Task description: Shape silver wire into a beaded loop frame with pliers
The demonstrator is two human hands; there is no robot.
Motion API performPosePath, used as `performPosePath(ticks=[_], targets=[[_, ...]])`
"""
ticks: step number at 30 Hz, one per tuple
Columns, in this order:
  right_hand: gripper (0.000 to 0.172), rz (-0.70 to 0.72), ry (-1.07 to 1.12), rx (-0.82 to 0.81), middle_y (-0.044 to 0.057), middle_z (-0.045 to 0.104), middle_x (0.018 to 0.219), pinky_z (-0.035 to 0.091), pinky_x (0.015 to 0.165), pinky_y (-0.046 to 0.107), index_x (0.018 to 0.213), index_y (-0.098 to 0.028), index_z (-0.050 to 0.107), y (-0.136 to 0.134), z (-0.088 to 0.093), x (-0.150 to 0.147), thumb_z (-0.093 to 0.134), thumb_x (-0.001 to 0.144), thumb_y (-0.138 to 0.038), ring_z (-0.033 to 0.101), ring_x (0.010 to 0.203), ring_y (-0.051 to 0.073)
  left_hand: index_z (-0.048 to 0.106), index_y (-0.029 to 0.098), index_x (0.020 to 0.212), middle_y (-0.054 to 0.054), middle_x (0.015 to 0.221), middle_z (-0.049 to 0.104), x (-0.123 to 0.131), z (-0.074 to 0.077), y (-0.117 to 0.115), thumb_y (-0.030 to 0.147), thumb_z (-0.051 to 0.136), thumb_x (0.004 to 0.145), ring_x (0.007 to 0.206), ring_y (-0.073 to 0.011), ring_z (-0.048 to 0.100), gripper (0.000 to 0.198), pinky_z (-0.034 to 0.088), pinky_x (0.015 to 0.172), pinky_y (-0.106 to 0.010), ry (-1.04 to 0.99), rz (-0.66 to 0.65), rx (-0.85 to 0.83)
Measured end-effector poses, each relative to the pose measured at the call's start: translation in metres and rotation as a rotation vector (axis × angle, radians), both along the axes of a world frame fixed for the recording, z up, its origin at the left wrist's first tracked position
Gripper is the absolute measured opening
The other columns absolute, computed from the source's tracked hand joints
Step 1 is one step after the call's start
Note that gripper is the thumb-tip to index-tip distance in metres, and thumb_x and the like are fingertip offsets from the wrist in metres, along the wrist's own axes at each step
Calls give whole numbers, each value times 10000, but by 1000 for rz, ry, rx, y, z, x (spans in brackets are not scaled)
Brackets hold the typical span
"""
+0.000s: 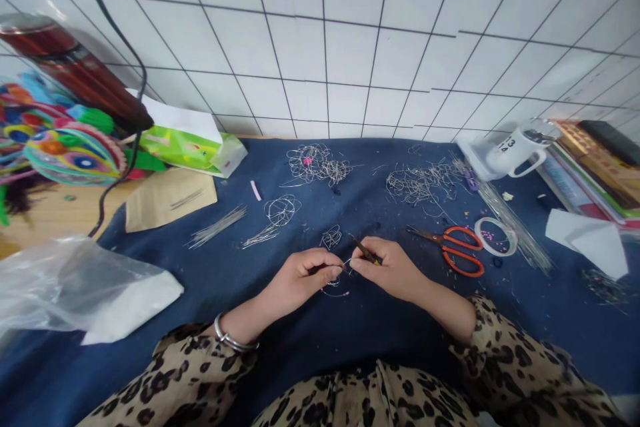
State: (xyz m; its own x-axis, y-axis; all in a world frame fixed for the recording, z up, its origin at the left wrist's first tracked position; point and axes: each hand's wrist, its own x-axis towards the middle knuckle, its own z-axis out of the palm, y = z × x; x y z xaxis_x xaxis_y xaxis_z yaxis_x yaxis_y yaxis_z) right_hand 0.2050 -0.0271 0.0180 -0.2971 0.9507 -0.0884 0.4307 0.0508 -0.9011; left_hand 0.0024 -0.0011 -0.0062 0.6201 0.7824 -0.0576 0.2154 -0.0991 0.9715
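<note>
My left hand (303, 275) is closed, thumb and forefinger pinching a thin wire (346, 265). A curved end of wire with a small pink tip (346, 293) hangs below the fingertips. Close beside it, my right hand (393, 268) is closed around a small dark pointed tool (365, 250) with a bit of yellow on it; its exact kind cannot be made out. The right thumb and forefinger are at the wire too. Just beyond my hands lies a small coil of wire (331, 236) on the dark blue cloth (385, 347).
Orange-handled scissors (463, 250) and a white ring-shaped dish (496, 237) with pink beads lie right. Wire tangles (320, 165) and straight wire bundles (217, 227) are spread behind. A mug (517, 150) stands back right; a plastic bag (85, 287) lies left.
</note>
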Motion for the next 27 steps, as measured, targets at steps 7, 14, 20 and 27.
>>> performPosePath(ticks=[7,14,20,27], targets=[[385,27,548,-621,55,589,762,490,603,348,876,-150,528,-1,-8,4,371,859,-501,610,663,175,643,165,824,-11,720,592,-14,3,17,243,610,776,657,-115,505,97,401,634,-228,-238,461,-57],[341,59,614,-832,85,625,850,526,596,386,1061,-165,469,-7,-10,8,463,843,-427,634,739,206,637,150,795,-3,665,566,-20,4,30,227,612,761,604,-104,491,88,392,585,-217,-428,660,-104],[315,214,369,-953,79,644,750,508,444,274,983,-140,497,12,-2,9,468,833,-416,636,577,174,630,145,803,-6,697,567,-22,3,35,243,617,758,614,-103,494,109,403,585,-221,-487,741,-145],[336,180,286,-952,87,655,731,524,455,299,929,-128,520,42,0,1,416,844,-436,647,565,188,632,147,806,-2,686,558,-26,1,38,252,614,762,614,-102,488,115,400,572,-218,-515,755,-196]])
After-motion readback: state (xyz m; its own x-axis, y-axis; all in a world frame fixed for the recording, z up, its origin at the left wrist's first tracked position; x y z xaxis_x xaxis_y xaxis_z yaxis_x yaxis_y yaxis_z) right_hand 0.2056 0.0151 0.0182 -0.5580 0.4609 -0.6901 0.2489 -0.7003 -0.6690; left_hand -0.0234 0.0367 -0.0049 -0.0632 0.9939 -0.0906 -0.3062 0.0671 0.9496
